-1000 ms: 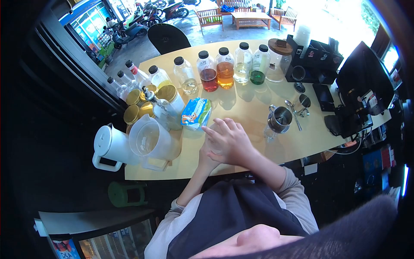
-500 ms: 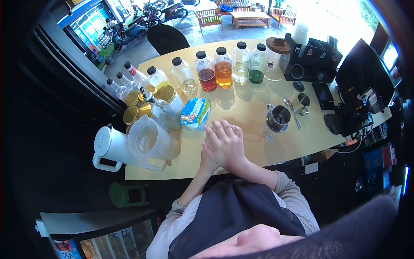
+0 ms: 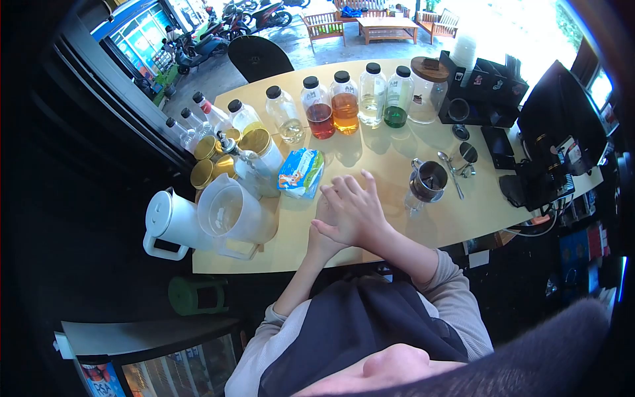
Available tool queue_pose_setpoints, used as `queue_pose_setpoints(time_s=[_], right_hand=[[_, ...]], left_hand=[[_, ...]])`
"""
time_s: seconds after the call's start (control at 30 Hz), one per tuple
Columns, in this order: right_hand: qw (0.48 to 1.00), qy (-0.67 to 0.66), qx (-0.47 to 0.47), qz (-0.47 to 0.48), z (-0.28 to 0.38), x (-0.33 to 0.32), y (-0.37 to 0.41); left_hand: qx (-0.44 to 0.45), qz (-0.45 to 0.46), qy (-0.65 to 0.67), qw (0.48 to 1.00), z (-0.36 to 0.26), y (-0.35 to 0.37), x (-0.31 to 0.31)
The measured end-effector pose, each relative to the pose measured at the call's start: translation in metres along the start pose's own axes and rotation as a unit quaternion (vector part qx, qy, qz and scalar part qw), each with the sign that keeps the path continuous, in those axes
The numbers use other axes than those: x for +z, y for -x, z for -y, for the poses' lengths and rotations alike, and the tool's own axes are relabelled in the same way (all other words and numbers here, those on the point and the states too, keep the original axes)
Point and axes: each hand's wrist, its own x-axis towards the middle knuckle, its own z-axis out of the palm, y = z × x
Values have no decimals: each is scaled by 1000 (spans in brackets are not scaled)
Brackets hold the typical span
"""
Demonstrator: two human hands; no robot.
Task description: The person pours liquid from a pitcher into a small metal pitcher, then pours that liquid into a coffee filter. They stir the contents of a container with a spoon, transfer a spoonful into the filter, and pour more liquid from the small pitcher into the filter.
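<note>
While your right hand [image 3: 355, 215] crosses over your left hand [image 3: 323, 241] above the counter [image 3: 469, 215], its fingers stand spread; the left is mostly covered, so you cannot tell whether it holds anything. To your left, a translucent pitcher [image 3: 228, 215] and a white jug [image 3: 173, 221] crowd the near edge. Just beyond your fingertips sits a blue-and-white packet [image 3: 300, 173]; a metal cup [image 3: 428, 180] stands apart to your right. Farther back, a row of black-capped bottles [image 3: 345, 111] bars your way before a black chair [image 3: 259, 59].
</note>
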Motion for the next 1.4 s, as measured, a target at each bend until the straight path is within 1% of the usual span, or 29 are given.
queue_pose_setpoints(time_s=[0.07, 0.1, 0.17, 0.2, 0.27, 0.3, 0.37, 0.4, 0.43, 0.47, 0.5, 0.57, 0.6, 0.63, 0.7, 0.73, 0.77, 0.8, 0.83, 0.87, 0.9, 0.97, 1.0, 1.07, 1.1, 1.17, 1.2, 1.27, 1.4], right_hand=[[978, -87, -166, -90, -16, 13, -2], [978, -86, -166, -91, -21, 11, -2], [946, -160, -283, 16, -31, 5, -1], [946, -159, -282, 16, -37, 6, -2], [926, -186, -329, -10, -45, 12, -3], [925, -187, -329, -9, -44, 14, -3], [940, -183, -284, -46, -36, 20, -1], [940, -184, -285, -46, -24, 26, 3], [972, -92, -193, -99, -8, 34, 11], [984, 1, -96, -150, 1, 38, 14], [984, 0, -98, -149, 4, 30, 13], [995, 22, -60, -79, 11, 7, 14], [997, -14, -80, 11, 3, -5, 12], [997, -15, -80, 10, -10, -6, 11], [967, -72, -244, 30, -34, -14, 5], [956, -99, -275, 26, -42, -20, 1], [956, -97, -275, 26, -40, -22, 3], [982, -84, -158, 60, -33, -29, 6], [993, -70, -38, 91, -24, -38, 6], [974, 20, 103, 203, -3, -63, -6], [973, 20, 108, 202, -7, -61, -6], [998, -31, -32, 50, -21, -51, -2], [998, -30, -28, 49, -29, -45, -1], [968, -27, -249, -22, -44, -29, 3], [969, -24, -245, -23, -45, -25, 3], [968, -94, -226, 50, -43, -15, 4], [969, -93, -224, 50, -41, -13, 5], [980, -96, -168, 45, -36, -9, 6], [991, -46, -121, 39, -15, -8, 9]], left_hand=[[-13, -15, 14, 1000, 0, -1, 1], [-12, -15, 14, 1000, -2, -3, 1], [20, -12, -16, 1000, -4, -6, 0], [35, -11, -31, 999, -6, -7, -1], [64, -8, -61, 996, -10, -8, -2], [63, -8, -61, 996, -12, -8, -2], [44, -24, -52, 997, -15, -7, -3], [34, -25, -45, 998, -13, -6, -2], [22, -21, -36, 999, -12, -5, -2], [10, -20, -24, 999, -11, -4, -2], [-3, -14, -13, 1000, -9, -2, -1], [-25, 0, 6, 1000, -4, 0, 0], [-34, 7, 11, 999, -2, 1, -1], [-44, 12, 17, 999, 0, 2, 0], [-47, 17, 20, 999, 4, 7, -1], [-68, 21, 30, 997, 4, 11, -3], [-90, 26, 41, 995, 5, 13, -3], [-88, 27, 44, 995, 10, 12, -1], [-103, 48, 22, 993, 17, 12, 2], [-117, 71, 0, 991, 25, 12, 5], [-114, 76, 1, 991, 35, 13, 9], [-125, 128, 24, 984, 51, 13, 13], [-122, 132, 24, 983, 39, 11, 9], [-102, 13, 81, 991, 3, 7, -2], [-99, 17, 83, 991, 4, 6, -1], [-140, 80, 9, 987, 12, 7, -1], [-139, 82, 9, 987, 17, 9, 0], [-75, 46, 14, 996, 26, 12, 2], [-78, 59, -12, 995, 3, 3, 1]])
